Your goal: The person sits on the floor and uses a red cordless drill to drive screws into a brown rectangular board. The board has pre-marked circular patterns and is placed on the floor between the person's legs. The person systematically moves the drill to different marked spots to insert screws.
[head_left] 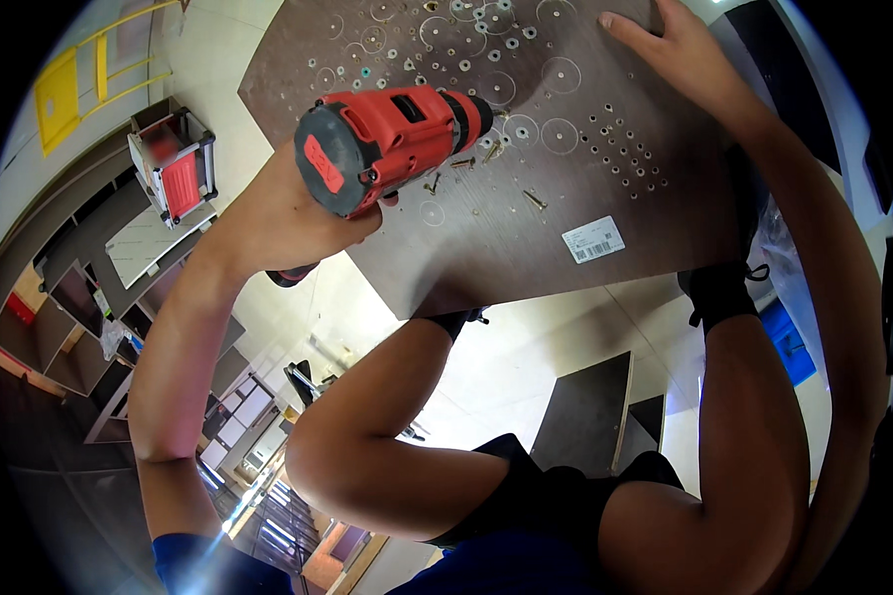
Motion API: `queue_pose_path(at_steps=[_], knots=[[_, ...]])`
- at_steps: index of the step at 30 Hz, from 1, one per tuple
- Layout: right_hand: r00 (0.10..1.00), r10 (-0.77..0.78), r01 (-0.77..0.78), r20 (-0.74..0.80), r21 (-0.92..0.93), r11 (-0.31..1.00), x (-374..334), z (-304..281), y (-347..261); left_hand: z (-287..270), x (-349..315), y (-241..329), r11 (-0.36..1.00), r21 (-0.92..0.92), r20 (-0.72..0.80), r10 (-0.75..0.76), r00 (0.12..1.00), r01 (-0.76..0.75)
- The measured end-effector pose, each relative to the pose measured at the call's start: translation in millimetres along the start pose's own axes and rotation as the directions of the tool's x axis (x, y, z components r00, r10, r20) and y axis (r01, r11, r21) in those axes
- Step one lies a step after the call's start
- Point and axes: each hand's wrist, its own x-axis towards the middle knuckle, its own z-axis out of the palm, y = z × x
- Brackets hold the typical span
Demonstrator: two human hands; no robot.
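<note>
My left hand is wrapped round the grip of a red and black cordless drill. The drill's chuck points right, above a dark brown board full of drilled holes and drawn circles. Whether a bit touches the board is hidden. Loose screws lie on the board below and right of the chuck. My right hand rests at the board's upper right, its thumb stretched out on the surface; the other fingers are partly cut off by the picture's top edge. A white barcode label sticks near the board's near edge.
Below the board my bare legs are bent apart. A dark panel stands on the pale floor between them. At left are a yellow metal frame, a red and grey toolbox and dark cabinet parts. Something blue lies at right.
</note>
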Motion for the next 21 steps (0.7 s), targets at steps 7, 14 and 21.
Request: queue_pose_path(at_steps=[7,14,21], knots=[[1.000,0.016,-0.016,0.002,-0.049,0.999,2,1,2,-3,4,-5,0.935,0.220,0.016,0.282,0.959,-0.278],[0.999,-0.033,0.033,-0.011,-0.015,0.999,0,-1,1,-9,9,14,0.895,0.298,0.169,0.294,0.941,-0.333],[0.999,-0.049,0.049,-0.013,0.031,0.998,0,6,0,-18,10,-7,0.941,0.232,0.024,0.248,0.968,-0.247]])
